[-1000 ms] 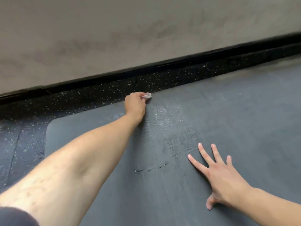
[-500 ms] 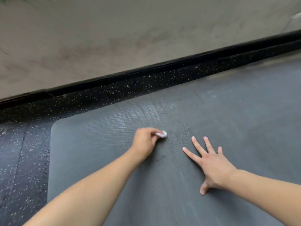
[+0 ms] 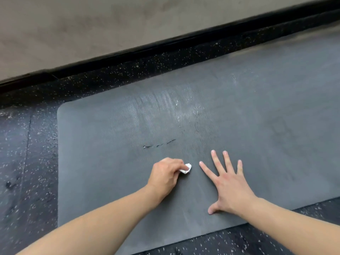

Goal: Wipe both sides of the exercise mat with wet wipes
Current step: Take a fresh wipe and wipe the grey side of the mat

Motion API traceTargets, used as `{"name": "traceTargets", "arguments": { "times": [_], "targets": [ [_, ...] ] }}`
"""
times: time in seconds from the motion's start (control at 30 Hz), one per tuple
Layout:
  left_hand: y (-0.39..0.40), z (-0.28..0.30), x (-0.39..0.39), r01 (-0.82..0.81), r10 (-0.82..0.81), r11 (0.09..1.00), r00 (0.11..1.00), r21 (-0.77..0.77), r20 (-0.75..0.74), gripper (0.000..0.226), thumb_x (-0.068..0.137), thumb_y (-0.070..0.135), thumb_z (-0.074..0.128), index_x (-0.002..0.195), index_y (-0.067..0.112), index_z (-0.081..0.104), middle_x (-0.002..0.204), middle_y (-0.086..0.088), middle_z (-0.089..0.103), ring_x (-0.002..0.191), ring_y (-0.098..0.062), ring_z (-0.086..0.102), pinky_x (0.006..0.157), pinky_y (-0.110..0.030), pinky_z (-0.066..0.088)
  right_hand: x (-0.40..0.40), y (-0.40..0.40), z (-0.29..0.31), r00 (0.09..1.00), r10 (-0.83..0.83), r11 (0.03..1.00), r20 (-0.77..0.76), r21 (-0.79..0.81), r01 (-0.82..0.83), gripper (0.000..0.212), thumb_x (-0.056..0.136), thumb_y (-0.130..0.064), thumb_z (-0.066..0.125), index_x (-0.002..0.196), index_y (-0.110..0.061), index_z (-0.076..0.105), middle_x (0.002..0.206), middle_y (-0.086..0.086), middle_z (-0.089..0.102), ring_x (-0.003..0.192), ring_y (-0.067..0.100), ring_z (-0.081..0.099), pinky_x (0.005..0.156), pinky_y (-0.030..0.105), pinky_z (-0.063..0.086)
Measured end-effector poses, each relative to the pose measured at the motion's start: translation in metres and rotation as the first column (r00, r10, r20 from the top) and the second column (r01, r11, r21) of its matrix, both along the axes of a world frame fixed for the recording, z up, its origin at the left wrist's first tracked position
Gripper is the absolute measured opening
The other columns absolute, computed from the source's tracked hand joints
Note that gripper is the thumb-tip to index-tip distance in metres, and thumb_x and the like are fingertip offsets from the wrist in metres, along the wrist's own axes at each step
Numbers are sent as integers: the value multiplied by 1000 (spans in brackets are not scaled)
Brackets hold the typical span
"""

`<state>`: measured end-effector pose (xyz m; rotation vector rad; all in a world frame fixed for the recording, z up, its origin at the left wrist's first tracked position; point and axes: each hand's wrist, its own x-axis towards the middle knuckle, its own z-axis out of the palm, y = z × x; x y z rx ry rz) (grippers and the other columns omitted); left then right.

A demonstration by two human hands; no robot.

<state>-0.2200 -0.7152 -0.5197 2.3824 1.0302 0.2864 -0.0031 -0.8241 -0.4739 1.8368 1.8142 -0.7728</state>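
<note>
Wipe in the grip: the left hand (image 3: 166,173) curls round a small balled white wet wipe (image 3: 186,168), pinched under thumb and fingers and pressed onto the exercise mat (image 3: 103,162); only a corner of the wipe shows past the knuckles.

Bracing hand: the right hand (image 3: 228,183) lies flat on the mat with fingers straight and spread, holding nothing, just beside the wipe on its right.

Where the mat lies from the grip: the mat is directly under both hands; its long axis runs from the short rounded end at the left away to the right, out of view. The wipe sits near the mat's near long edge, closer to the left end than to the rest.

Unwiped ground, as a judgement: the stretch between the wipe and the left end looks dry and dull, so the left hand, the nearer one, is best placed to work that way; the long run to the right lies beyond the right hand.

Mat surface: dark grey, finely ribbed, lying flat on a black speckled rubber floor (image 3: 27,162). A pale, shiny streaked patch (image 3: 165,103) near the far long edge looks damp.

Damage: a short broken line of tears (image 3: 159,144) just beyond the wipe; a wipe dragged across it may catch.

Far side: a black baseboard (image 3: 165,45) and a beige wall (image 3: 92,24) run parallel to the far long edge.

Progress, as a judgement: the upper face is partly done; the underside is hidden.
</note>
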Motion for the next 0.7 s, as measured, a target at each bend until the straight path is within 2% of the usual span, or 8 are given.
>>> {"name": "traceTargets", "arguments": {
  "times": [0.13,0.23,0.3,0.33,0.4,0.53,0.63,0.7],
  "targets": [
    [-23,1,-10,59,-60,995,998,-77,-3,28,82,10,67,93,34,75,96,19,71,81,-10,62,74,-23,51,0,-2,-2,1000,-8,1000,3,17,8,154,56,-95,69,155,-43,-36,159,11,-51,151,46,-38,122,75,-4],
    [-5,8,1,-199,216,965,973,-170,86,24,81,6,75,91,27,79,94,13,75,87,-7,68,84,-21,51,1,-12,1,999,-7,998,-41,61,9,152,59,-96,66,156,-40,-37,162,11,-47,153,44,-35,125,71,-4],
    [3,10,3,-398,418,898,904,-186,87,19,82,8,77,89,25,80,90,12,75,85,-6,68,82,-21,51,4,-25,2,998,18,993,-60,118,-11,153,56,-98,62,159,-37,-33,165,12,-43,155,43,-31,125,71,-1],
    [1,8,3,-423,438,890,896,-169,64,17,82,10,77,88,26,79,89,13,74,84,-7,68,80,-24,52,6,-32,1,998,42,990,-54,138,-35,154,53,-100,61,162,-36,-27,167,13,-39,156,44,-28,125,72,1],
    [-20,4,0,-349,354,931,935,-108,30,12,82,18,74,86,29,77,90,15,74,83,-8,68,75,-28,53,11,-44,-3,997,58,991,-51,124,-52,158,47,-101,60,165,-33,-20,169,14,-34,156,46,-26,123,75,3],
    [-85,4,-15,-38,40,992,999,-118,21,16,81,24,63,90,34,72,96,23,71,82,-1,61,75,-22,50,13,-52,-16,999,38,995,-24,92,-35,158,47,-101,62,162,-36,-25,165,14,-42,152,46,-37,122,76,-6],
    [-123,0,-27,197,-180,958,979,-211,98,16,88,20,66,95,33,71,101,22,70,85,-3,63,80,-22,52,12,-52,-18,999,51,995,-7,88,-50,153,54,-100,62,160,-37,-30,162,14,-47,149,46,-41,121,75,-11],
    [-137,-5,-33,252,-226,944,964,-212,138,17,89,17,68,96,32,72,104,21,69,86,-4,63,82,-20,52,12,-54,-20,997,72,993,-11,94,-70,150,56,-100,60,160,-38,-28,162,16,-47,149,47,-40,121,76,-10]
  ]
}}
